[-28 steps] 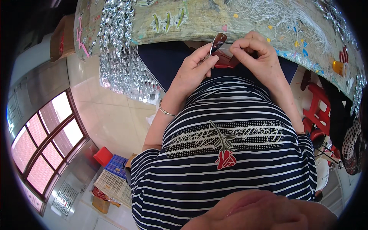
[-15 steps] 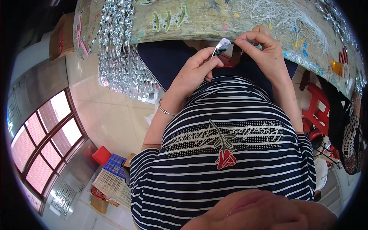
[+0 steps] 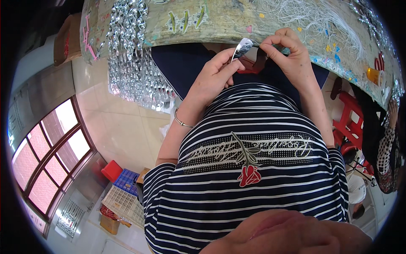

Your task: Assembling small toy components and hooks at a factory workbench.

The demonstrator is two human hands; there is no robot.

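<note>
Between thumb and fingers, my left hand (image 3: 220, 72) pinches a small shiny silver piece (image 3: 242, 48), which looks like foil and is tilted upward in front of the table edge. My right hand (image 3: 286, 51) is closed in a pinch just right of it. A fine thread seems to run from the silver piece to those right fingertips, though it is too thin to follow well. Both hands are over my lap, close to the table's near edge. Several flat yellow-green cutouts (image 3: 185, 21) lie on the table beyond my hands.
Twisted silver foil strips (image 3: 127, 29) hang over the table's (image 3: 228, 25) left side. White threads (image 3: 317, 21) are spread at the far right, near a yellow cup (image 3: 374, 75) and red scissors (image 3: 379, 61). A red stool (image 3: 350, 114) and another person's sleeve (image 3: 385, 156) are at right.
My left hand and the silver piece have shifted slightly up and left; the piece has turned a little. My right hand keeps its pinch. Another person has come into view at the lower right.
</note>
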